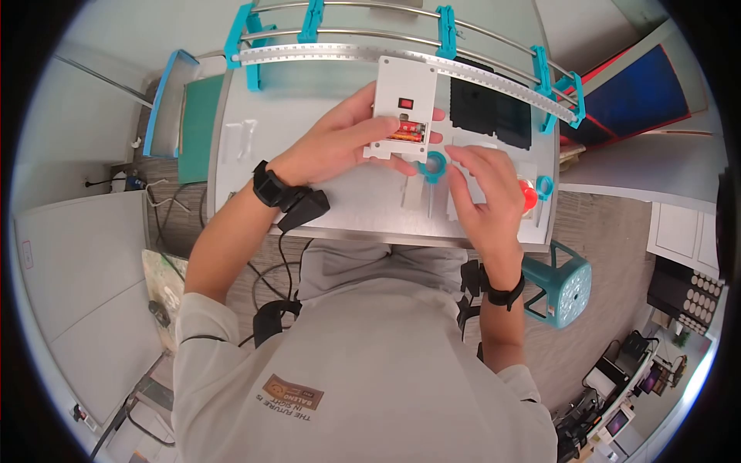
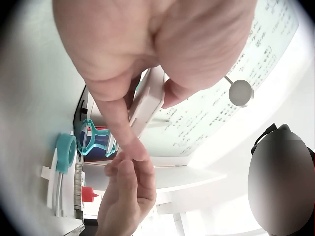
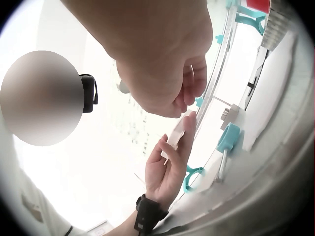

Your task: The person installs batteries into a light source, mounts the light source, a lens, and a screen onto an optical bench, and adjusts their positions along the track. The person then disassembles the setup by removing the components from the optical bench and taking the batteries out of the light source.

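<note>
My left hand grips a white battery-powered box above the table, thumb across its face and fingers behind it. A small red rocker switch sits on that face. Below the switch, red and orange batteries lie in an uncovered compartment, with the left thumb at its edge. My right hand is raised just right of the box, its fingers loosely bent and the thumb apart, with nothing visible between them. In the right wrist view the box shows edge-on in the left hand.
Beyond the hands, a curved metal ruler spans a rail frame with turquoise brackets. A black mat lies at the back right. Under the hands are a turquoise ring-handled tool and a red-orange object. A stool stands right.
</note>
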